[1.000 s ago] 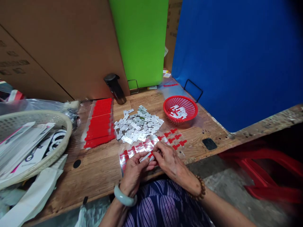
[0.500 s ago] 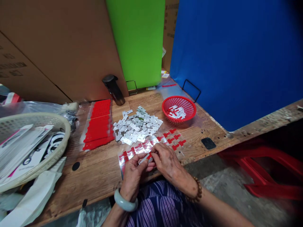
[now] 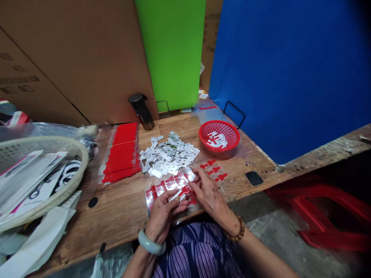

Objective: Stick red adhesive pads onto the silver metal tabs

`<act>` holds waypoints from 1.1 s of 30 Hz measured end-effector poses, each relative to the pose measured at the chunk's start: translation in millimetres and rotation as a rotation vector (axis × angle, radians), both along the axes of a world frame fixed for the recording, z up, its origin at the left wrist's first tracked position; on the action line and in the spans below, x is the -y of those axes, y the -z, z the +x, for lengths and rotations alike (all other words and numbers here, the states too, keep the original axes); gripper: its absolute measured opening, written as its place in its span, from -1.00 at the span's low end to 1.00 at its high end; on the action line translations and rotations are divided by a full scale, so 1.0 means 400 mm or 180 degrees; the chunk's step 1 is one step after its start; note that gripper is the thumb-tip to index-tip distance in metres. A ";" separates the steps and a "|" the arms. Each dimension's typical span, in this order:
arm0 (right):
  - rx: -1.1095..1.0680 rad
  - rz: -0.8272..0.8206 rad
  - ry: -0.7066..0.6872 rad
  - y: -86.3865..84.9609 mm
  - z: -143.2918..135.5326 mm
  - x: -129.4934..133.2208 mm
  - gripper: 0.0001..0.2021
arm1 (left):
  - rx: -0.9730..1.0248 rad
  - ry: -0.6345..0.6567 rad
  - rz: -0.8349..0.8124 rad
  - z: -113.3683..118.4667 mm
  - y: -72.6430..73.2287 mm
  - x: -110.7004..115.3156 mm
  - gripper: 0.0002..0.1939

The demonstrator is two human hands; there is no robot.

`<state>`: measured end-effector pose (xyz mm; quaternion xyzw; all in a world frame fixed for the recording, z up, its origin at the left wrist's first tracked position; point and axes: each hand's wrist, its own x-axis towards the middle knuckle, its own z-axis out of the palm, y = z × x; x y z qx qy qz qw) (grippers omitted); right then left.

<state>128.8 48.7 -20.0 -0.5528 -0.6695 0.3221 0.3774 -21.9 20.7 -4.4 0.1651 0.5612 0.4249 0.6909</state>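
Between its thumb and fingers my left hand [image 3: 164,210] holds a small white piece [image 3: 175,195] with a red part on it. My right hand [image 3: 207,192] is just to the right, its fingers bent over the clear sheet [image 3: 162,187] with red stickers; whether anything is pinched in its fingertips is too small to tell. A heap of white and grey flat pieces [image 3: 169,154] lies beyond both hands. Behind my right hand, a red basket [image 3: 219,136] contains some white pieces with red. Stacked red sticker sheets [image 3: 121,152] lie left of the heap.
A cream basket [image 3: 82,166] with printed cards stands at the left. A dark bottle [image 3: 142,112] stands behind the heap. Brown cardboard, a green panel [image 3: 174,54] and a blue panel [image 3: 286,77] rise at the back. A red stool [image 3: 315,208] is at the right.
My right hand has moved away from my left hand, slightly right and up over the sheet. The white piece stays in my left hand, with its red part now more exposed.
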 end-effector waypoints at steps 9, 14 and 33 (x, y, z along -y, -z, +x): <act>-0.1246 -0.1206 -0.0544 -0.008 -0.001 0.013 -0.67 | 0.0103 -0.0012 0.0062 0.004 -0.020 0.006 -0.74; -0.1437 -0.1450 -0.0509 -0.013 -0.027 0.011 -0.70 | 0.0060 0.0004 0.0086 0.002 -0.017 0.022 -0.68; -0.1564 -0.1827 -0.0856 0.004 -0.015 0.016 -0.76 | -0.0244 0.0391 0.0286 -0.010 -0.011 0.032 -0.71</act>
